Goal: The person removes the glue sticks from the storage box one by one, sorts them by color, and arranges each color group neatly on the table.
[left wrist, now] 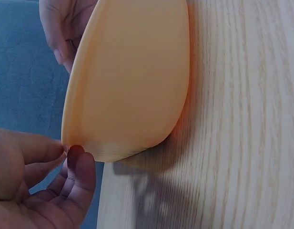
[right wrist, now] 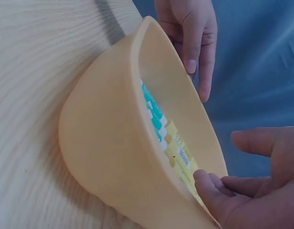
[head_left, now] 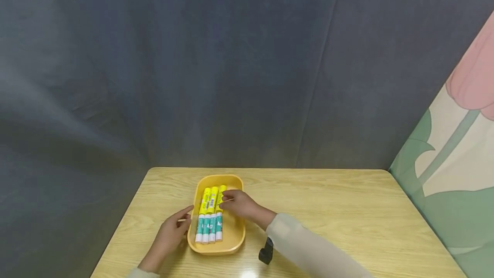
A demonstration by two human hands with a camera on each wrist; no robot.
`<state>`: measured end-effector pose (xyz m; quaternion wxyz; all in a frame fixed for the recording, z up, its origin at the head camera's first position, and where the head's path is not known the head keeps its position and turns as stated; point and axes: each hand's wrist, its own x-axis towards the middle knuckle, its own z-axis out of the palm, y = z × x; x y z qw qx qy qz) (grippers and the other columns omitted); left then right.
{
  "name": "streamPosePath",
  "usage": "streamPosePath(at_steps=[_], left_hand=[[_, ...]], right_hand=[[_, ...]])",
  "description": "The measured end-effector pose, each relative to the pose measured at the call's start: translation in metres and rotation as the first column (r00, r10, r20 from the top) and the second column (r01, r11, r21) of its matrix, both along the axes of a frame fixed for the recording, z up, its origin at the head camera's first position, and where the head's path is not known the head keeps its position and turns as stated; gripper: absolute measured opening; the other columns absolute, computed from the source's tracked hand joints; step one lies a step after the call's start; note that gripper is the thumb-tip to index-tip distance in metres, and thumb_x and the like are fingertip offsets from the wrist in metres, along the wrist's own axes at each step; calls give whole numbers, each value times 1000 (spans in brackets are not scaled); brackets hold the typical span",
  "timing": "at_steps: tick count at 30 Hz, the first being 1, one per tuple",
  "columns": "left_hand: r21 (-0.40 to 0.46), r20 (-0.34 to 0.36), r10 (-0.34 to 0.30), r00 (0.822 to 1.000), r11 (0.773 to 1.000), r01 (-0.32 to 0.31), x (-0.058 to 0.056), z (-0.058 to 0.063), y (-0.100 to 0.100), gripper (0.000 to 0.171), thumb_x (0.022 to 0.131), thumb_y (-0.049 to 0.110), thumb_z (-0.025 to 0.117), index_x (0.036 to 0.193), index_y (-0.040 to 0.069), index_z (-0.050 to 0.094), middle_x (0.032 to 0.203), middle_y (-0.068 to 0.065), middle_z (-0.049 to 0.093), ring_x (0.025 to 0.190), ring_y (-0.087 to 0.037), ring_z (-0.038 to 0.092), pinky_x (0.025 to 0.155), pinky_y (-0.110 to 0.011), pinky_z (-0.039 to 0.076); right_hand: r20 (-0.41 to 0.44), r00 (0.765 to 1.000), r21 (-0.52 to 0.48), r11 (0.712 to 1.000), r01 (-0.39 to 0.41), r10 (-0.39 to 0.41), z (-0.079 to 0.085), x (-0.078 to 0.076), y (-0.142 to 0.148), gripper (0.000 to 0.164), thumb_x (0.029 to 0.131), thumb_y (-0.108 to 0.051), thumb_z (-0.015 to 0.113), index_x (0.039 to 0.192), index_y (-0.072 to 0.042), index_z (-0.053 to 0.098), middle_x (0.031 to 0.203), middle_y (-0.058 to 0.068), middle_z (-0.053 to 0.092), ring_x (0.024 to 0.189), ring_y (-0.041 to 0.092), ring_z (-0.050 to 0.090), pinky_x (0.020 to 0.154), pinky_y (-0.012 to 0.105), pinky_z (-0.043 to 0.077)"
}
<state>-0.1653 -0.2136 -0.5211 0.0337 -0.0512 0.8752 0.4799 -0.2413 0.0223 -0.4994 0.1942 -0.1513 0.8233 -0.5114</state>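
Observation:
A yellow-orange plastic tray (head_left: 235,235) stands on the table and holds glue sticks in two rows. Yellow glue sticks (head_left: 212,200) lie side by side in the far row; teal-and-white glue sticks (head_left: 206,228) fill the near row. My left hand (head_left: 171,233) is at the tray's left side, fingertips right at the rim, as the left wrist view also shows. My right hand (head_left: 241,204) reaches in over the right rim. In the right wrist view its fingertips (right wrist: 204,179) are at the yellow sticks, with the thumb held apart from them.
The wooden table (head_left: 328,209) extends well to the right of the tray. A small black object (head_left: 266,252) is beside the right sleeve (head_left: 308,243). A dark curtain (head_left: 231,76) hangs behind the table, and a flower-patterned cloth (head_left: 459,153) is on the right.

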Motion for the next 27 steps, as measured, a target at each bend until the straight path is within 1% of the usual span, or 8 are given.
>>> streamPosePath(at_steps=[5,10,14,18,20,24,25,27], left_hand=[[-10,-3,-10,1000,1000,10,0,1,-1,44,97,9,60,140,10,54,114,-10,61,91,-18,63,68,-28,54],[-32,6,4,1000,999,-4,0,2,-3,43,97,10,60,140,11,54,113,-8,61,94,-18,62,70,-28,54],[-8,1,-5,1000,1000,5,0,4,-3,43,97,9,59,140,10,54,113,-9,60,94,-19,63,71,-29,55],[11,-9,-25,1000,1000,26,0,4,-2,44,96,7,59,140,8,54,113,-10,60,94,-20,63,71,-29,56],[19,-4,-29,1000,999,29,0,3,-3,44,96,6,59,139,8,54,113,-10,60,94,-20,63,71,-29,56],[20,3,-32,999,999,32,0,2,-4,44,96,8,60,140,9,54,113,-10,60,93,-19,64,70,-30,56],[19,4,-32,999,999,31,0,2,-4,44,96,8,60,140,9,54,113,-10,60,93,-19,64,70,-30,56],[19,5,-32,999,999,32,0,2,-3,44,96,8,60,140,9,54,114,-10,60,92,-19,64,70,-30,56]], right_hand=[[22,999,31,999,40,-41,0,0,-6,55,93,-22,67,137,6,50,126,15,59,117,29,54,96,47,46],[53,996,58,996,67,-70,1,-1,-13,63,93,-28,66,140,7,45,134,18,54,124,34,49,101,50,41],[92,990,53,993,104,-108,2,-3,-17,68,92,-31,65,142,8,41,137,21,50,124,37,49,102,52,40],[152,981,29,993,116,-119,1,-5,-20,70,92,-33,63,142,11,39,140,25,46,123,40,49,101,55,41],[179,976,26,992,119,-122,0,-6,-22,69,93,-32,63,141,12,39,137,26,48,121,41,50,100,56,41],[202,969,49,989,138,-145,-4,-9,-25,68,92,-29,65,140,12,40,127,20,55,115,35,54,99,54,42],[202,967,63,988,144,-154,-6,-10,-26,66,91,-28,65,139,11,41,122,17,57,111,32,55,98,52,43],[193,967,76,985,157,-169,-8,-11,-29,56,91,-24,65,132,10,48,113,13,59,103,27,56,94,47,46]])
